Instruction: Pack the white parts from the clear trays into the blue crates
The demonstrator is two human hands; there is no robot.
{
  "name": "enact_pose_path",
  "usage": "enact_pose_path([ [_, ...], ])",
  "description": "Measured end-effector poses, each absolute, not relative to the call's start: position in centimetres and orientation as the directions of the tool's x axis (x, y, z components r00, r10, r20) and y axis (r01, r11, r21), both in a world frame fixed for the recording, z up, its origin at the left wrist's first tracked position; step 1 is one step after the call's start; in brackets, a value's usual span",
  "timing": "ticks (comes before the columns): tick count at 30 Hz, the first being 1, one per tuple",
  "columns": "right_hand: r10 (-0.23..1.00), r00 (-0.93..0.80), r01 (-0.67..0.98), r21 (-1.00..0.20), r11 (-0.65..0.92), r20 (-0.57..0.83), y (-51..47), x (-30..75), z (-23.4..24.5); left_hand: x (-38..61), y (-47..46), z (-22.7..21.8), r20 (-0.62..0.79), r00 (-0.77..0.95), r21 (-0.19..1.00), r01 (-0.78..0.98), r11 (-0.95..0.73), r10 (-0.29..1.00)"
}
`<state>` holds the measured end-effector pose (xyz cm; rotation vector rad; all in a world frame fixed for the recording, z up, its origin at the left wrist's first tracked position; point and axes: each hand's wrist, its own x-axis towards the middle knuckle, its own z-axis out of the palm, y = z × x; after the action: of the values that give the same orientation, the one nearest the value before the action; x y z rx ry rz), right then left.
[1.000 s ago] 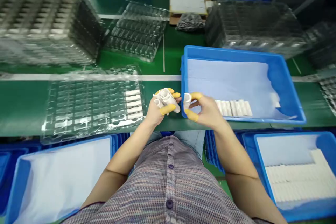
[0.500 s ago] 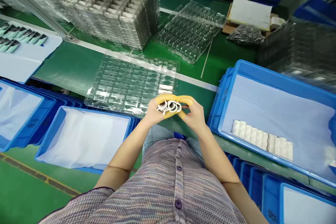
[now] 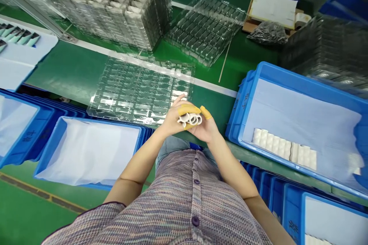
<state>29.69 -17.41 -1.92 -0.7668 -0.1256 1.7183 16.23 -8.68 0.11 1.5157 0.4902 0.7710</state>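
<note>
My left hand (image 3: 176, 116) and my right hand (image 3: 204, 128) meet at the near edge of the green table, fingertips capped in yellow finger cots. Together they clasp a small bundle of white plastic parts (image 3: 190, 119), the left fingers wrapped over the top and the right palm cupped under. Just beyond the hands lies a clear blister tray (image 3: 138, 90) with a few white parts in its right-hand pockets. To the right stands a blue bin (image 3: 290, 80) lined with pale sheet, holding a row of white parts (image 3: 283, 149).
Stacks of clear trays (image 3: 115, 4) fill the far left, another loose clear tray (image 3: 205, 26) lies behind. Blue bins with white liners (image 3: 86, 149) sit low at the left, more blue bins (image 3: 301, 206) low right. A cardboard box and black bag (image 3: 268, 32) rest at the back.
The view has swung left from the blue bin toward the clear tray. My right hand came off the bin side and closed in under the bundle held by my left hand.
</note>
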Motion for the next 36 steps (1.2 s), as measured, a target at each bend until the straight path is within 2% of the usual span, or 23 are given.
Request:
enact_pose_path([
  [1, 0.902, -0.130, -0.867, -0.394, -0.305, -0.412, -17.3, 29.7, -2.0, 16.4, -8.6, 0.0, 0.158, 0.705, 0.987, -0.116, -0.107, 0.691],
  [3, 0.904, -0.173, -0.921, -0.261, -0.290, -0.392, -17.1, 29.7, -2.1, 16.7, -8.4, -0.2, 0.060, 0.711, 0.997, -0.083, -0.001, 0.700],
  [5, 0.902, -0.192, -0.949, -0.160, -0.271, -0.388, -16.8, 29.7, -2.4, 16.9, -8.2, -0.3, -0.037, 0.682, 0.990, -0.074, 0.120, 0.731],
  [6, 0.899, -0.188, -0.958, -0.126, -0.256, -0.395, -16.7, 29.6, -2.5, 16.9, -8.0, -0.5, -0.040, 0.681, 0.993, -0.057, 0.108, 0.731],
  [7, 0.895, -0.176, -0.966, -0.103, -0.237, -0.410, -16.6, 29.6, -2.7, 16.9, -7.8, -0.7, -0.003, 0.701, 0.999, -0.022, 0.025, 0.713],
  [9, 0.878, -0.144, -0.972, -0.102, -0.213, -0.456, -16.5, 29.4, -2.9, 16.7, -7.4, -1.3, 0.148, 0.793, 0.947, 0.060, -0.317, 0.591],
  [11, 0.857, -0.120, -0.965, -0.142, -0.218, -0.500, -16.3, 29.1, -3.1, 16.5, -7.2, -2.0, 0.258, 0.872, 0.758, 0.085, -0.647, 0.417],
  [12, 0.850, -0.115, -0.959, -0.166, -0.230, -0.514, -16.3, 29.0, -3.3, 16.4, -7.1, -2.4, 0.288, 0.890, 0.659, 0.083, -0.747, 0.353],
  [14, 0.847, -0.094, -0.944, -0.223, -0.242, -0.523, -16.2, 28.9, -3.7, 16.2, -7.2, -3.0, 0.323, 0.901, 0.523, 0.085, -0.848, 0.289],
  [17, 0.849, -0.005, -0.926, -0.319, -0.203, -0.528, -16.0, 28.8, -4.7, 16.2, -7.5, -3.5, 0.338, 0.894, 0.459, 0.115, -0.881, 0.293],
  [23, 0.830, 0.103, -0.907, -0.394, -0.148, -0.548, -15.8, 29.3, -6.9, 16.8, -8.2, -4.7, 0.222, 0.922, 0.553, 0.149, -0.819, 0.318],
  [29, 0.813, 0.152, -0.897, -0.423, -0.125, -0.562, -16.6, 30.6, -8.2, 17.9, -8.6, -5.2, 0.128, 0.944, 0.507, 0.201, -0.838, 0.304],
  [31, 0.807, 0.218, -0.877, -0.474, -0.086, -0.549, -17.1, 30.9, -8.4, 18.7, -8.3, -5.3, 0.107, 0.952, 0.571, 0.177, -0.802, 0.286],
  [33, 0.798, 0.323, -0.825, -0.564, -0.026, -0.509, -17.7, 31.1, -8.4, 19.5, -7.9, -5.5, 0.094, 0.947, 0.732, 0.144, -0.666, 0.308],
  [36, 0.760, 0.533, -0.663, -0.742, 0.102, -0.372, -18.8, 30.9, -7.9, 20.4, -7.5, -5.5, 0.003, 0.899, 0.973, 0.099, -0.209, 0.438],
])
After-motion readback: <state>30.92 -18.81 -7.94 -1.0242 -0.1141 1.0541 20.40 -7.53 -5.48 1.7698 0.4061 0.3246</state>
